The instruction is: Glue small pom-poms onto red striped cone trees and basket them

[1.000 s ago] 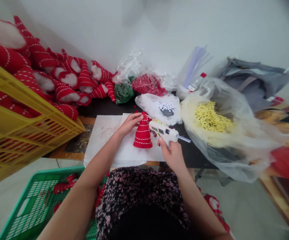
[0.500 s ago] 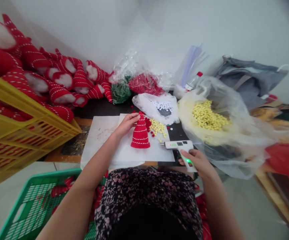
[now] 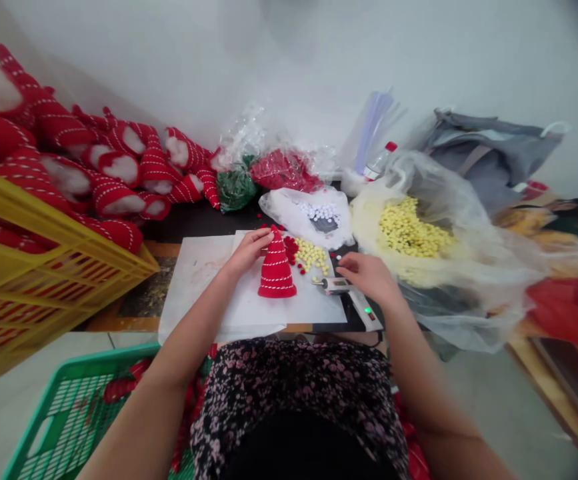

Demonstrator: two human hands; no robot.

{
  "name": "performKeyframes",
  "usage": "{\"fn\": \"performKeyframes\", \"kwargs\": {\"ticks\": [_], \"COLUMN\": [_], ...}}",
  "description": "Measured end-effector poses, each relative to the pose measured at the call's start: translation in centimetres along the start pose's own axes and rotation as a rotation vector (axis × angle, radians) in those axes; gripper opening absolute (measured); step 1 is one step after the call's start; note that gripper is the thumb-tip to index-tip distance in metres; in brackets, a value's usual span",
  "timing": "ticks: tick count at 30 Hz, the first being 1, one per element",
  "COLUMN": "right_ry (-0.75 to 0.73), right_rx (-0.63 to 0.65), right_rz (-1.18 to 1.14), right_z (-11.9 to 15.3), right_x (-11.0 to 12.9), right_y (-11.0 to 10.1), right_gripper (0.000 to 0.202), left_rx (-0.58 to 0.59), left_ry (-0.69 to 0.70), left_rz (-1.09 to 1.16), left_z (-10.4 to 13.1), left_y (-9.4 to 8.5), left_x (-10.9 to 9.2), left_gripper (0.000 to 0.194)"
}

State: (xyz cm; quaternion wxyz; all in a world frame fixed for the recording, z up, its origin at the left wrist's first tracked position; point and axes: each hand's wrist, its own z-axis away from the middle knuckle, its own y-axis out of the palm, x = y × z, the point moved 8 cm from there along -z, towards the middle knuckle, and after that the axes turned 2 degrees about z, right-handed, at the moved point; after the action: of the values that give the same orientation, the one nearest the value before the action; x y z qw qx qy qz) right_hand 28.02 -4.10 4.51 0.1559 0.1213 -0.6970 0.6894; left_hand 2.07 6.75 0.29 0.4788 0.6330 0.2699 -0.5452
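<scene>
My left hand (image 3: 251,251) pinches the tip of a red cone-shaped hat (image 3: 277,270) with white stitched stripes, which lies on white paper (image 3: 203,280). Beside the hat are small red pompoms (image 3: 291,248) and yellow pompoms (image 3: 312,255). My right hand (image 3: 369,275) is empty, its thumb and fingers a little apart, hovering by a single white pompom (image 3: 339,257). Below that hand a white glue gun (image 3: 367,310) with a green light rests on the table, nozzle pointing left; my hand partly hides its body.
A bag of white pompoms (image 3: 313,213) and a large bag of yellow pompoms (image 3: 413,230) stand behind. Stuffed red hats (image 3: 156,163) are piled at the left, by a yellow crate (image 3: 59,267). Lower left is a green basket (image 3: 63,400). A bottle (image 3: 381,160) stands at the back.
My right hand has let go of the glue gun, which now lies on the table, and has moved up and left toward the white pompom. My left hand keeps holding the hat.
</scene>
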Motion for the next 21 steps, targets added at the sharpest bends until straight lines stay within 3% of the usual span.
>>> {"fn": "performKeyframes", "kwargs": {"ticks": [4, 8, 11, 14, 18, 21], "right_ry": [-0.067, -0.098, -0.099, -0.136, -0.325, -0.457], "right_rx": [0.215, 0.259, 0.22, 0.136, -0.017, -0.085], "right_rz": [0.124, 0.183, 0.15, -0.052, -0.359, -0.367], "right_z": [-3.2, -4.7, -4.8, -4.3, -3.2, -2.7], "right_x": [2.2, 2.3, 2.0, 3.2, 7.9, 11.7], "right_y": [2.7, 3.8, 3.2, 1.9, 0.1, -0.2], "right_gripper": [0.015, 0.015, 0.019, 0.016, 0.009, 0.009], "left_rx": [0.0, 0.004, 0.003, 0.003, 0.012, 0.031], "left_ry": [-0.005, -0.012, -0.009, -0.007, -0.002, 0.016], "left_rz": [0.018, 0.035, 0.033, 0.025, 0.007, 0.0], "left_z": [0.1, 0.0, 0.0, -0.1, -0.2, -0.2], "left_y": [-0.1, -0.1, -0.2, -0.2, -0.2, 0.0], "left_x": [0.0, 0.1, 0.1, 0.3, 0.4, 0.2], "left_gripper": [0.051, 0.051, 0.051, 0.05, 0.05, 0.051]}}
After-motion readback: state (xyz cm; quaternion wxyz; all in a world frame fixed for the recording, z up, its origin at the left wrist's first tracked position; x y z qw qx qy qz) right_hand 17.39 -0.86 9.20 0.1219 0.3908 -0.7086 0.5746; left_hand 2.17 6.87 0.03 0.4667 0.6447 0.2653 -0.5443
